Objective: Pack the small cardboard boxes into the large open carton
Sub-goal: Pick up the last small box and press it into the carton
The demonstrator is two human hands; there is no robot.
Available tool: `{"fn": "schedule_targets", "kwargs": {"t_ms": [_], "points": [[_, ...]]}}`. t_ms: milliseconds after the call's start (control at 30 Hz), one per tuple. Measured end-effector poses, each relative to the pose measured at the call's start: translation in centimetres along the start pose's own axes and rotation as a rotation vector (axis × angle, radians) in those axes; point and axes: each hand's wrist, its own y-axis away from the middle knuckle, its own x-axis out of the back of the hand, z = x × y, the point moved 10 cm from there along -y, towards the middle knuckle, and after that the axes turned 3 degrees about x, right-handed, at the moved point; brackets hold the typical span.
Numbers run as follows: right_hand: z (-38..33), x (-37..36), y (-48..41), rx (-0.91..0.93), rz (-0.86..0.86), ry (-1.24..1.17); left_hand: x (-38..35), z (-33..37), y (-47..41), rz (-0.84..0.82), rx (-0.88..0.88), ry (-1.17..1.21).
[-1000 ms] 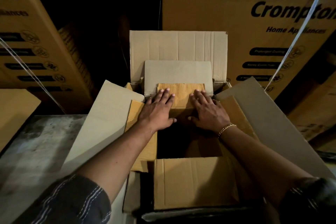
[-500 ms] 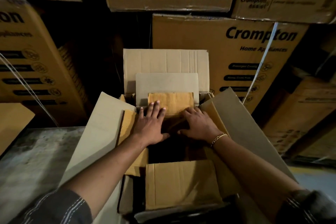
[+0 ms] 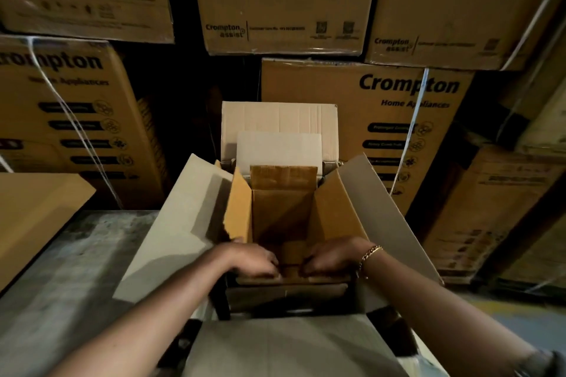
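Head view: both hands at the near edge of the open carton (image 3: 171, 223).
At 6 o'clock the left hand (image 3: 255, 260) and right hand (image 3: 332, 255) curl onto a brown flap (image 3: 289, 257) of the inner box (image 3: 281, 211), which sits inside the carton.

Warehouse stacks all around

Printed Crompton boxes (image 3: 364, 119) piled behind, white strapping (image 3: 410, 138) across one, grey concrete floor (image 3: 70, 269), flat cardboard sheet (image 3: 33, 211) left.
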Motion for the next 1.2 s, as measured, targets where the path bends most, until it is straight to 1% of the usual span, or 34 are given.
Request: {"fn": "schedule_targets", "kwargs": {"t_ms": [67, 133, 200, 267, 300, 367, 400, 467, 600, 667, 800, 900, 967, 1067, 1200], "points": [[-0.9, -2.4, 0.5, -0.004, -0.013, -0.017, -1.9, 1.9, 1.0, 0.0, -0.01, -0.019], [-1.6, -4.1, 0.3, 0.001, 0.03, 0.032, -3.7, 2.6, 1.2, 0.045, 0.046, 0.08], [-2.2, -5.5, 0.3, 0.013, 0.141, 0.053, -5.0, 2.1, 0.7, 0.147, 0.098, 0.251], [-2.0, -6.1, 0.3, 0.011, 0.27, 0.067, -5.8, 2.0, 0.4, 0.243, 0.079, 0.254], [-1.3, -6.1, 0.3, -0.024, 0.344, 0.041, -6.1, 2.0, 0.5, 0.275, 0.073, 0.236], [-0.4, -5.4, 0.7, -0.068, 0.47, 0.037, -6.2, 2.0, 0.7, 0.294, 0.093, 0.259], [-0.3, -5.2, 0.7, -0.068, 0.492, 0.036, -6.1, 1.9, 0.5, 0.308, 0.109, 0.278], [-0.2, -5.2, 0.4, -0.075, 0.509, 0.048, -5.7, 1.7, 0.4, 0.345, 0.133, 0.283], [0.0, -4.6, 0.6, -0.088, 0.552, 0.022, -5.0, 1.7, 0.6, 0.431, 0.145, 0.215], [-0.2, -4.5, 0.6, -0.08, 0.537, 0.03, -4.5, 2.2, 1.0, 0.495, 0.11, 0.166], [-1.0, -3.7, 0.9, -0.033, 0.557, 0.074, -2.5, 1.8, 1.4, 0.614, 0.102, -0.028], [-0.6, -2.3, 1.2, -0.066, 0.597, 0.309, -1.8, 0.4, 1.6, 0.598, 0.166, -0.101], [0.9, -1.5, 1.4, -0.115, 0.586, 0.432, -2.4, -0.8, 1.7, 0.571, 0.214, -0.122], [2.9, -1.9, 1.7, -0.121, 0.52, 0.449, -4.2, -2.5, 1.7, 0.495, 0.234, -0.086], [3.0, -2.5, 2.3, -0.077, 0.578, 0.46, -4.6, -2.8, 1.1, 0.512, 0.238, -0.067]]}}
